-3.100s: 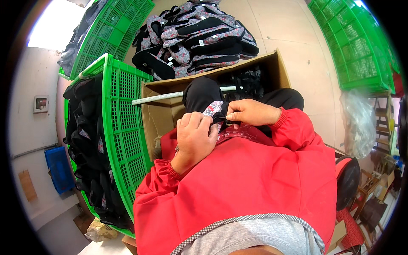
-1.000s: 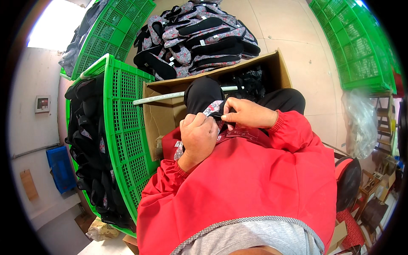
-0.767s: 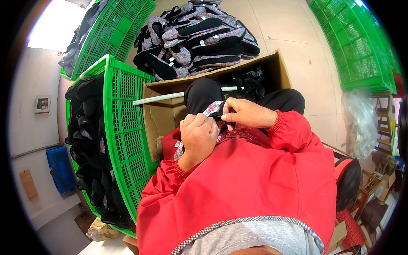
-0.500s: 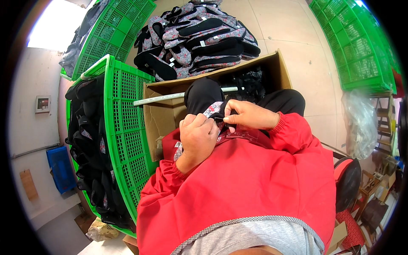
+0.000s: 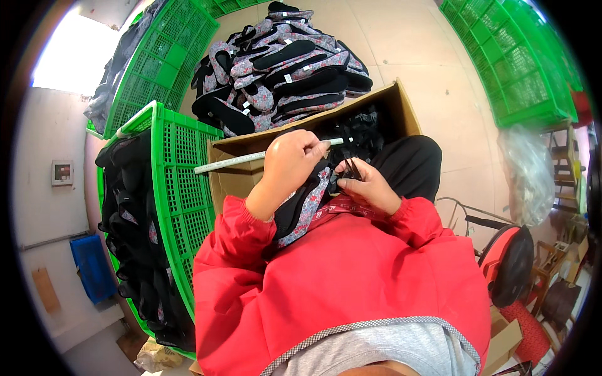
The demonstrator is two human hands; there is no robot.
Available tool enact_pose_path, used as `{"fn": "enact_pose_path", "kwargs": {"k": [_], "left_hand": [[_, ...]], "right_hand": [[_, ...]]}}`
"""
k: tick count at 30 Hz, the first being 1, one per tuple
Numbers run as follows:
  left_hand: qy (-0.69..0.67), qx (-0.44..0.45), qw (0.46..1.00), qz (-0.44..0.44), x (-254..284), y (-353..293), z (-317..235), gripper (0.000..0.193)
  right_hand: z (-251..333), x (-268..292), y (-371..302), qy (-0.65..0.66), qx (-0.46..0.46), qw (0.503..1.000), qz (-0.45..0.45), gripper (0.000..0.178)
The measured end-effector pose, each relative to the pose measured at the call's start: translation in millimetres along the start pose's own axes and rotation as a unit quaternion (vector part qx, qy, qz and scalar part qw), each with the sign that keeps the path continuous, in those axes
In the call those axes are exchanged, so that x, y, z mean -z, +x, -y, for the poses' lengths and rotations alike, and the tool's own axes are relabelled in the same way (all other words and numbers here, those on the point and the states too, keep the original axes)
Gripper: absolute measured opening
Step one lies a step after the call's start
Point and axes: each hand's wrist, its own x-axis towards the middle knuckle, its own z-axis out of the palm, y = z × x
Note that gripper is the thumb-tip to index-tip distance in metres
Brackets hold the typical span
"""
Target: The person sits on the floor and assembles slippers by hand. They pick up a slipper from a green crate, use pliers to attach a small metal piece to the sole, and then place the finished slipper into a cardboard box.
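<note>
A floral-and-black slipper (image 5: 311,203) lies across my lap, partly under my hands. Above its far end my left hand (image 5: 288,166) is raised, thumb and forefinger pinched; what they hold, if anything, is too small to name. My right hand (image 5: 371,189) is closed on a thin black piece (image 5: 352,168) beside the slipper; whether that is a strip or a small tool, I cannot tell. Just beyond both hands, a pale rod (image 5: 232,161) crosses an open cardboard box (image 5: 404,113), with black pieces (image 5: 364,135) inside.
A heap of similar floral slippers (image 5: 291,62) covers the floor beyond the box. On my left stands a green crate (image 5: 179,207) packed with black slippers. More green crates (image 5: 511,69) are at the far right, near a clear plastic bag (image 5: 530,175) and a round-seated chair (image 5: 508,263).
My left hand has lifted up and away from the slipper, uncovering more of it. My right hand has shifted slightly nearer and right, and the thin black piece now shows in it.
</note>
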Motion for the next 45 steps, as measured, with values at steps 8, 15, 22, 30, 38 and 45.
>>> {"fn": "enact_pose_path", "kwargs": {"k": [8,15,22,30,38,45], "left_hand": [[-0.142,0.110,0.984,0.016,-8,1,35,0.016],[-0.234,0.215,0.934,0.164,-1,-6,42,0.023],[-0.299,0.204,0.896,0.257,-1,-7,45,0.017],[-0.333,0.268,0.870,0.246,-4,-4,46,0.012],[-0.392,0.278,0.850,0.215,-6,-1,44,0.021],[-0.394,0.297,0.847,0.197,-9,-1,44,0.020]], "right_hand": [[-9,-14,29,-0.184,0.068,0.979,-0.051,0.041],[-21,-11,39,-0.199,0.132,0.960,-0.143,0.017],[-18,-15,43,-0.222,0.227,0.935,-0.156,0.019],[-12,8,43,-0.159,0.164,0.959,-0.170,0.031],[9,33,0,-0.232,0.044,0.969,0.078,0.022],[17,12,4,-0.264,0.047,0.961,0.070,0.021]]}}
